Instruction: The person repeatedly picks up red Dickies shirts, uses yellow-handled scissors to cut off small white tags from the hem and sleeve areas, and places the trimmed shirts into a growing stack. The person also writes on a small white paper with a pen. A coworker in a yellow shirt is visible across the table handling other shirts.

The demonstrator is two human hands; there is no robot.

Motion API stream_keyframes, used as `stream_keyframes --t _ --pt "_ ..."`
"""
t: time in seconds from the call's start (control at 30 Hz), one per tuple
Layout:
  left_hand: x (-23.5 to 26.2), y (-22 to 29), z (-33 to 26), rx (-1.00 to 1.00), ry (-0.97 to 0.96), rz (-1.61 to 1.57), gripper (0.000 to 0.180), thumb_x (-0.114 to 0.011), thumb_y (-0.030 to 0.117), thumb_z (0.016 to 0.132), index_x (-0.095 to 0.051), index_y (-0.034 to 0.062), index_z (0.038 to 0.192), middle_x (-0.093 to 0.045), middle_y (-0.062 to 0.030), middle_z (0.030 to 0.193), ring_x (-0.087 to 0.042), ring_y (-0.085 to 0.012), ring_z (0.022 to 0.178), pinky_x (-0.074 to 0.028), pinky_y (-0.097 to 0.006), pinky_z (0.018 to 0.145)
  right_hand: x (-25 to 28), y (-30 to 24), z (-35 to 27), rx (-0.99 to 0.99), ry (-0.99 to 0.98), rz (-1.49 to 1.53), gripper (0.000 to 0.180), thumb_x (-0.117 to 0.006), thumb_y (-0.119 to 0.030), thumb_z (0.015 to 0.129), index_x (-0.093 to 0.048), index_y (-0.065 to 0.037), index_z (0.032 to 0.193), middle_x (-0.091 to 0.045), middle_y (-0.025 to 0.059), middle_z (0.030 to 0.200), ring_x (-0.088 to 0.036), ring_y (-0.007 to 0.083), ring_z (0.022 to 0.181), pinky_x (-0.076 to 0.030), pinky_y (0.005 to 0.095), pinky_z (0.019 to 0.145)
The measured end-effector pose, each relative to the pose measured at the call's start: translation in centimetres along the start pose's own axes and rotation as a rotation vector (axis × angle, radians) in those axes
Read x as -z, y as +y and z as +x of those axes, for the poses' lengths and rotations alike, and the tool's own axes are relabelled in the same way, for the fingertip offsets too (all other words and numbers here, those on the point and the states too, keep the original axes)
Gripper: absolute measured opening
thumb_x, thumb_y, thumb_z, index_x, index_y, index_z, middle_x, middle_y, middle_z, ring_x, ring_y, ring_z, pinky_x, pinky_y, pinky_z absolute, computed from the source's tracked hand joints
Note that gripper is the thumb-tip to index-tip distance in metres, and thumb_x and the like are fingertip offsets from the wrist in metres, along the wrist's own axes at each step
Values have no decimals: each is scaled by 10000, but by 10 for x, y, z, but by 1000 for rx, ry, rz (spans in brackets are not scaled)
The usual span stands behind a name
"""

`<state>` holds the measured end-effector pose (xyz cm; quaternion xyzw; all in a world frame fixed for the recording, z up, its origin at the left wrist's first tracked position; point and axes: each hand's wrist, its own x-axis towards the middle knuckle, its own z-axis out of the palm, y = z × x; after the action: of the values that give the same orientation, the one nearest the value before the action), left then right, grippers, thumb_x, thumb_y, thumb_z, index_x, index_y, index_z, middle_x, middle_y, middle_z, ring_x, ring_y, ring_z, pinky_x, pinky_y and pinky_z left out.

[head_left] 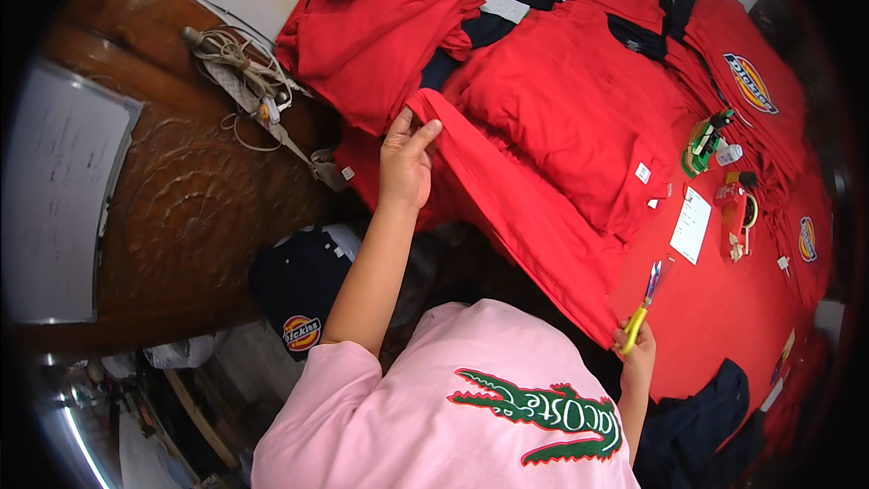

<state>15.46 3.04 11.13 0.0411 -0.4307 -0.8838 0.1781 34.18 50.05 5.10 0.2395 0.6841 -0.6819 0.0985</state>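
Observation:
My left hand (407,158) is raised and pinches one end of a folded red garment (516,204) between thumb and fingers. The garment's long edge stretches diagonally down to my right hand (638,353). In that hand is a pair of scissors (637,319) with yellow handles, its metal blades pointing up and away from me. The lower end of the stretched edge meets my right fingers; whether they also grip the cloth, I cannot tell.
Piles of red garments (570,100) cover the work surface, with a heap (380,36) at back left. A white card (691,225), a green tape dispenser (701,145) and a red one (738,208) lie at right. Coiled cables (240,59) hang at left; dark cloth (299,281) sits below.

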Motion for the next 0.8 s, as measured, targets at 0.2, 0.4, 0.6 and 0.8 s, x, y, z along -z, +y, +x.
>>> stream_keyframes --t 0.2,0.4,0.6,0.8 --pt "51 -37 18 -66 49 247 198 -639 -33 981 -669 30 1166 -686 -38 1167 -640 -110 1064 -497 -270 983 -77 -32 20 306 71 -736 238 -750 -113 849 -653 30 1012 -630 147 743 -620 221 637 -480 366 619" --pt "6 -16 -9 -143 -117 678 242 -660 -18 964 -719 33 1193 -637 -49 1196 -610 -100 986 -488 -248 861 -204 -100 29 695 -149 -819 290 -785 -210 779 -676 -32 980 -647 137 742 -660 317 673 -508 427 620" --pt "14 -1 -8 -214 -344 705 593 -685 -181 855 -599 3 1412 -467 -88 1446 -587 -172 1248 -570 -314 1032 -251 -125 41 909 -152 -844 336 -814 -241 732 -653 -50 956 -550 81 676 -587 280 639 -454 418 585" --pt "10 11 -7 -183 -380 558 758 -681 -205 830 -477 27 1522 -438 -92 1487 -578 -194 1295 -580 -328 1039 -268 -121 46 841 -195 -847 345 -816 -253 738 -637 -51 954 -549 88 685 -589 286 657 -448 431 594"
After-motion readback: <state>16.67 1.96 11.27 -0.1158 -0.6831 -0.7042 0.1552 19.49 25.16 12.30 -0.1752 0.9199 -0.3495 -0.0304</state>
